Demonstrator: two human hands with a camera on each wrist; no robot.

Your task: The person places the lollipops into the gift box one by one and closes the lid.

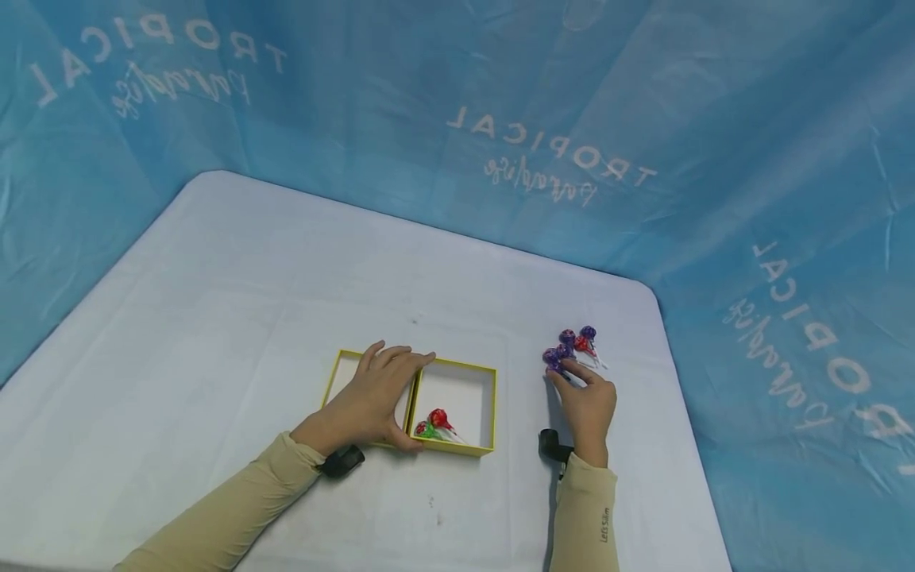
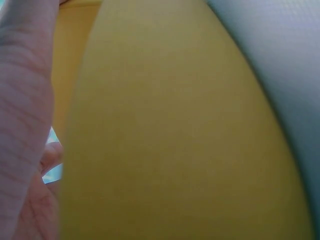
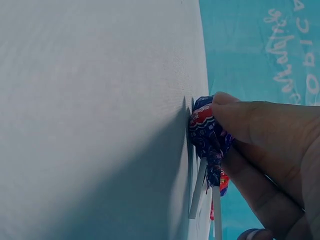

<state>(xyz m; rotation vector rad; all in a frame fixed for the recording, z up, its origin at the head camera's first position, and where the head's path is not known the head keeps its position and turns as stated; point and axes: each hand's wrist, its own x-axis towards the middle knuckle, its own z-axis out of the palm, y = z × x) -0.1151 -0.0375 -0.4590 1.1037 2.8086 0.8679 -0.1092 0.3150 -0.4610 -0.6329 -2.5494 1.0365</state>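
My left hand (image 1: 372, 397) grips the yellow-edged box (image 1: 495, 409) across its middle, thumb at the near side and fingers over the far edge. Two white-lined sections show side by side. In the right one, a red lollipop (image 1: 439, 418) and a green lollipop (image 1: 424, 430) lie in the near left corner. To the right of the box, my right hand (image 1: 589, 405) pinches a purple lollipop (image 3: 204, 127) between thumb and fingers, close to the cloth. Beside it lies a small pile with another purple lollipop (image 1: 588, 332) and a red lollipop (image 1: 582, 345).
A white cloth (image 1: 236, 262) covers the table, with a few small dark marks near the front. Blue printed curtains (image 1: 400, 143) hang beyond its far and side edges. Each wrist carries a black camera (image 1: 554, 446). In the left wrist view, a yellow box wall (image 2: 175, 125) fills most of the frame.
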